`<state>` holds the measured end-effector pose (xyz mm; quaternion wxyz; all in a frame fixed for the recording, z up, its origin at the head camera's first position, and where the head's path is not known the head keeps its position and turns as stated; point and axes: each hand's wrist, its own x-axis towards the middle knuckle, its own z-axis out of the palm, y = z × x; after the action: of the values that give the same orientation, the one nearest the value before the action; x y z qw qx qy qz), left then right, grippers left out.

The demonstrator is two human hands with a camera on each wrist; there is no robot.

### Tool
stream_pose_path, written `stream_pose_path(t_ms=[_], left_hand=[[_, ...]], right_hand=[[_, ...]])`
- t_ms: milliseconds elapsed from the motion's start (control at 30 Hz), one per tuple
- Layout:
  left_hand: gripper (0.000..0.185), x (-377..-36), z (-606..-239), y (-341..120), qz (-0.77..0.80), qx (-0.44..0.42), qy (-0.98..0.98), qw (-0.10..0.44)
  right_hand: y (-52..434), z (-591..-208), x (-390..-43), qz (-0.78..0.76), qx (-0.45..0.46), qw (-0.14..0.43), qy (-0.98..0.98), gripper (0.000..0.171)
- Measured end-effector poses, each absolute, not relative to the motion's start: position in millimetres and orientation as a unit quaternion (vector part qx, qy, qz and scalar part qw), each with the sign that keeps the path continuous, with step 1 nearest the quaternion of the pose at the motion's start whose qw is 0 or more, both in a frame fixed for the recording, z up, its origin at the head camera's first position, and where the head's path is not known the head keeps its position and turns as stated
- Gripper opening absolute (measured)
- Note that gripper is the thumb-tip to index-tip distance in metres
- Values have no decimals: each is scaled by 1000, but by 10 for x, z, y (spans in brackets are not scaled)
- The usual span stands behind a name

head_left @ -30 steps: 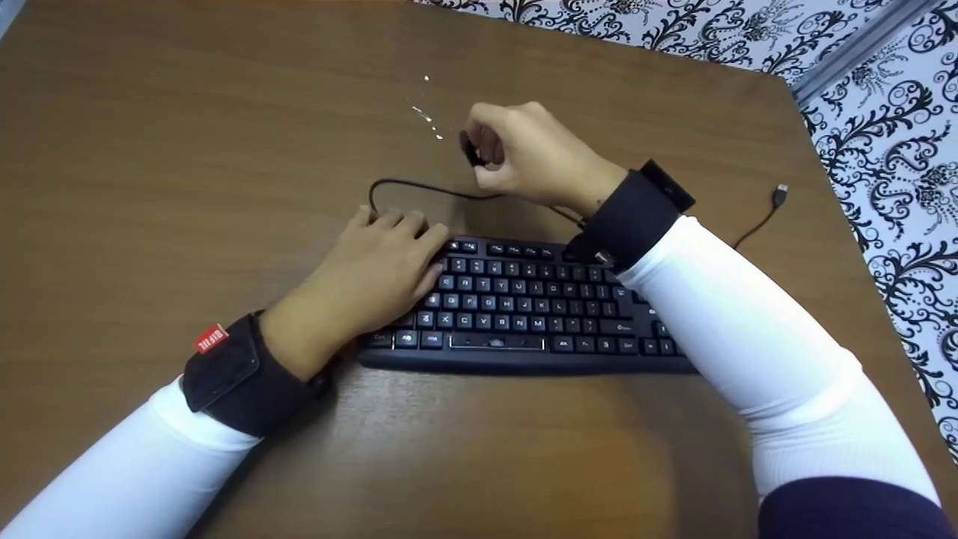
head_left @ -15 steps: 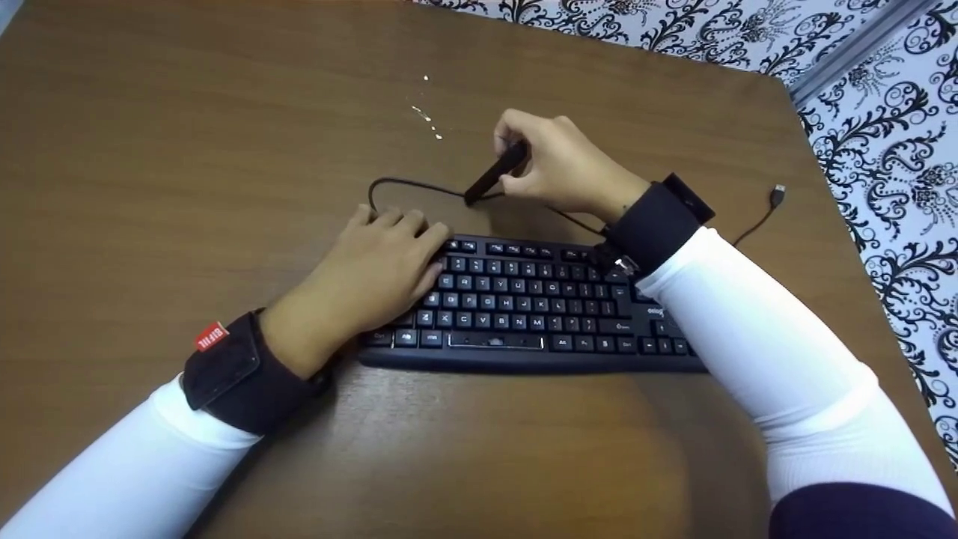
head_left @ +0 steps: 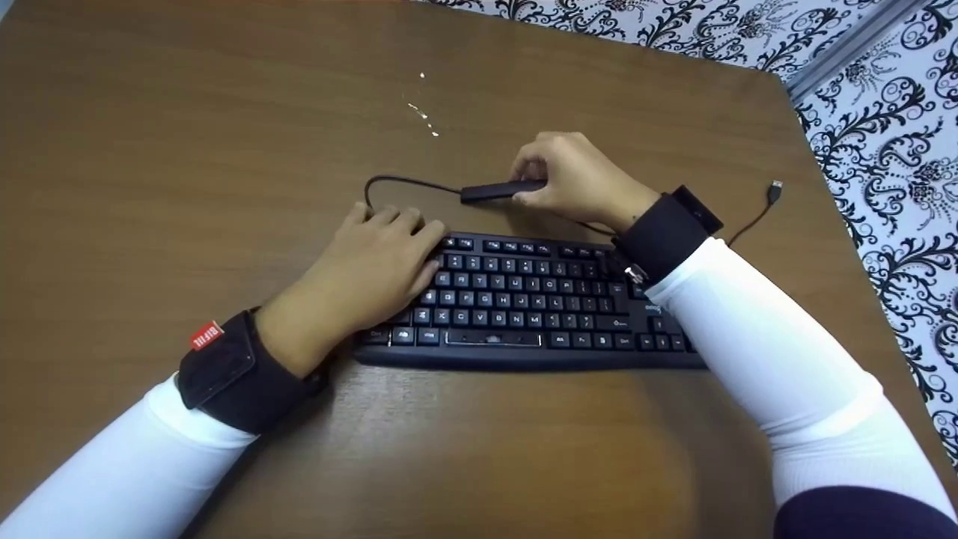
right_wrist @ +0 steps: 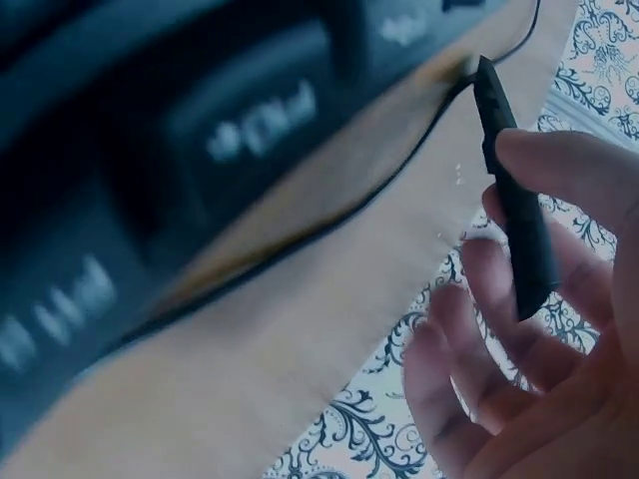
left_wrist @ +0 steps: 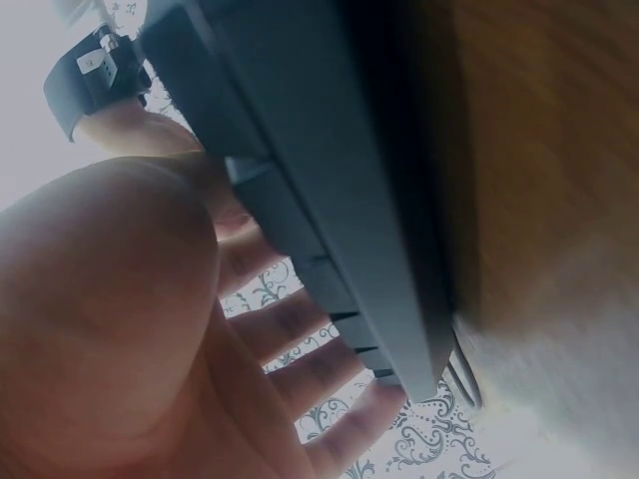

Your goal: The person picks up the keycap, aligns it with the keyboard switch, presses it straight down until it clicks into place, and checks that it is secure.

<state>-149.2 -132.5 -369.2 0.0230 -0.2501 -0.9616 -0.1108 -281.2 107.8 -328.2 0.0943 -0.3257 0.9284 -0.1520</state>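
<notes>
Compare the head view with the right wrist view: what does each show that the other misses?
Only the head view shows the left hand resting flat on the keyboard's left end, the whole table and the loose USB plug. Only the right wrist view shows key legends close up, blurred, and the fingers pinching. Both show the right hand, the slim black stick, cable and keyboard.

Right hand (head_left: 580,180) drawn nearer keyboard (head_left: 524,299) — black stick (head_left: 501,191) lowered flat, level with table

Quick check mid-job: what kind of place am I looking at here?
Likely a home or office desk: a wooden table, a black keyboard with its USB cable, and damask wallpaper behind.
</notes>
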Motion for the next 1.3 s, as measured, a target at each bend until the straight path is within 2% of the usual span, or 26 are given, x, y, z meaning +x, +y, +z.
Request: stream_pose_path(t_ms=[433,833,1300], left_hand=[[36,-1503,-3708,-1324,-114,-251,-961,23],[37,-1496,-3725,-1344,-114,-250,-961,25],[38,-1509,-3723,-1339,-115,-251,-961,23]], right_hand=[[1191,-3329,-2562,-182,-325,50,927,17],[1415,-3358,-2050,-230,-330,45,914,21],[1432,-3501,-1439,-243,-384,28,890,19]])
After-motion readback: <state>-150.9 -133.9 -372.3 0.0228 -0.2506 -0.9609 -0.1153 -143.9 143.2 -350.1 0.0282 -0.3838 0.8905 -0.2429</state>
